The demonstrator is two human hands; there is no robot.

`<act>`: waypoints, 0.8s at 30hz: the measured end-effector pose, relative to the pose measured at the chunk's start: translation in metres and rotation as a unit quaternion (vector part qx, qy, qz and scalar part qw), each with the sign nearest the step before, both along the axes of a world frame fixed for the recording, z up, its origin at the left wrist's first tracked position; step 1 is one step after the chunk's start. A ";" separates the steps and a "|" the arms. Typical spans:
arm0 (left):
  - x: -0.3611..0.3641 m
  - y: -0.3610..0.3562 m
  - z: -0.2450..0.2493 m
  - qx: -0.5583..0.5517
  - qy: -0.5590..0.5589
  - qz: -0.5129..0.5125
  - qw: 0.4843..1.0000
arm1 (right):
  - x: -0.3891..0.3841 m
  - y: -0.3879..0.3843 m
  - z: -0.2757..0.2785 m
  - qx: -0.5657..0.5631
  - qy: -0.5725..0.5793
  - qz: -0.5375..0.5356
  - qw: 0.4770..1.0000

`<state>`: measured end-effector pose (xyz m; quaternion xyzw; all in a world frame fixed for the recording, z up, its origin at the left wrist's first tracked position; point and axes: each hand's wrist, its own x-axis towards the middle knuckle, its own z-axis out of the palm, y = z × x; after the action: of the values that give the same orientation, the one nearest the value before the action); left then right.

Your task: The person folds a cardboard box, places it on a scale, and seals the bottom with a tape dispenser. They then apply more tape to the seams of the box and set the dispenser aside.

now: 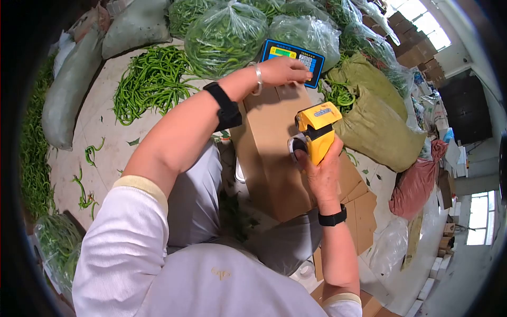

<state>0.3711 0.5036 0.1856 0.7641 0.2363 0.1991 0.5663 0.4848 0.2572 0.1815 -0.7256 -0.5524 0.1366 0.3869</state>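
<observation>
Yellow tape dispenser (319,129) gripped in right hand (323,171), fingers and thumb clamped round it, held over the right side of a brown cardboard carton (274,153). Left hand (285,71) well apart from the right, palm down, fingers loosely extended over the carton's far end and the near part of a blue-rimmed keypad panel (293,59); cannot tell if the fingers touch the panel. Panel has a lit green display, sits tilted just beyond the carton. Carton lies lengthwise between the person and the panel, near end by the grey-clad knees (285,243). Silver bracelet (257,79) on left wrist, black band (224,108) farther up that forearm; another black band (332,215) at right wrist.

Flat cardboard pieces (362,216) on floor, right of carton. Loose green peppers (150,82) piled on floor, far left of carton; a few stray ones (83,195) nearer, at left. Clear plastic bag of peppers (227,39) just left of the panel, more bags behind. Pale sacks (71,92) far left. Olive sack (377,124) right of the dispenser, red sack (414,185) farther right. Clear plastic sheet (390,251) on floor at near right. Stacked brown boxes (414,47) far right, by a bright window (422,24).
</observation>
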 end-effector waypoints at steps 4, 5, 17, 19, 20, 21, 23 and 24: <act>-0.016 -0.041 0.038 -0.123 0.036 -0.094 0.987 | -0.001 0.000 -0.001 0.044 -0.051 0.010 0.998; -0.015 -0.048 0.040 -0.096 0.064 -0.102 0.988 | -0.001 -0.001 -0.002 0.051 -0.054 0.015 0.997; -0.026 -0.047 0.031 -0.173 0.018 -0.107 0.979 | -0.005 -0.002 -0.006 0.069 -0.058 0.007 0.996; -0.025 -0.044 0.027 -0.185 0.011 -0.103 0.977 | -0.005 -0.002 -0.006 0.068 -0.062 0.007 0.996; -0.026 -0.044 0.026 -0.198 0.006 -0.100 0.975 | -0.006 -0.002 -0.006 0.069 -0.072 0.005 0.995; -0.026 -0.043 0.026 -0.199 0.005 -0.100 0.975 | -0.006 -0.002 -0.006 0.071 -0.081 0.004 0.994; -0.025 -0.043 0.023 -0.200 -0.003 -0.097 0.975 | -0.006 -0.002 -0.006 0.067 -0.081 0.003 0.994; -0.025 -0.044 0.023 -0.202 -0.005 -0.098 0.975 | -0.006 -0.002 -0.006 0.066 -0.079 0.001 0.995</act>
<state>0.3464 0.4600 0.2083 0.6526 0.1931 0.0947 0.7265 0.4787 0.2553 0.1753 -0.7064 -0.5901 0.0426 0.3884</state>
